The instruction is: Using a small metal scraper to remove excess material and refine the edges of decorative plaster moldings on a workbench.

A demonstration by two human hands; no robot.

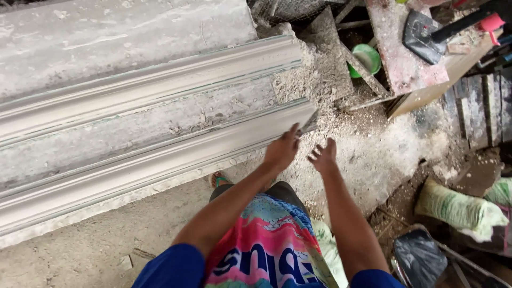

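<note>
1. The person's left hand (281, 150) is reaching to the near end of the long grey-white moulded plaster cornice strip (160, 152), fingers loosely together and touching its end corner.
2. The right hand (324, 158) is hovering just right of it, fingers spread, holding nothing.
3. The strip is lying on the long dusty casting bench (106, 32), left of the rubble-strewn floor (368, 149).
4. Judged step: taking hold of the strip's end; a firm two-handed grip seems needed next.

A dusty concrete floor (96, 250) fills the lower frame. Long white plaster mouldings (133, 154) lie at left. Filled sacks (458, 208) rest at lower right.
</note>
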